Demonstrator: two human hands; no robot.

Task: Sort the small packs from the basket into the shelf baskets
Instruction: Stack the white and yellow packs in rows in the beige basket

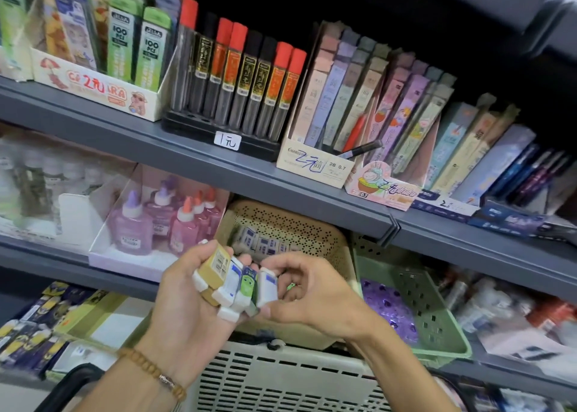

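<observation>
My left hand [184,311] holds a fanned stack of several small packs [231,282], tan, white-blue and green, in front of the shelf. My right hand [306,293] pinches the rightmost white pack [267,288] of that stack between thumb and fingers. Just behind the hands a beige perforated shelf basket [299,233] holds several white-and-blue packs [265,243]. To its right stands a green shelf basket [437,321] with purple items inside. The white slotted basket [281,377] sits below my hands at the bottom of the view.
A white tray of pink and purple glue bottles [162,221] stands left of the beige basket. The upper shelf carries pencil-lead tubes [237,77] and boxed leads. A black handle [68,386] curves at the lower left. More packs lie on the lower-left shelf.
</observation>
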